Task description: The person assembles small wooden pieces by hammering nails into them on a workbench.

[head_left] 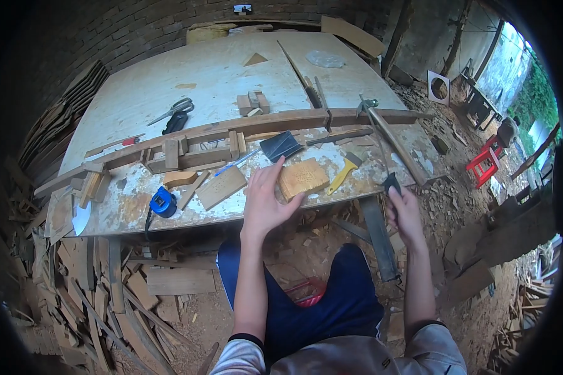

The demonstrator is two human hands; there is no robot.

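Observation:
My left hand (266,197) spans the left end of a carved wooden block (306,177), thumb along its near edge and fingers at its far corner. Just beyond those fingertips lies a black folded sheet (281,146). My right hand (406,212) is wrapped round the black handle (391,182) of a tool with a long narrow shaft, at the bench's front edge. Beside that hand rests a hammer (395,142) with a long wooden handle. A yellow-handled scraper or brush (343,174) lies between the block and the right hand.
On the worn workbench (131,215) lie a blue tape measure (163,203), a flat board (221,189), scissors (172,111) and wood offcuts. A long wooden beam (225,132) crosses it. Scrap wood (150,306) covers the floor at left; a red stool (483,165) stands right.

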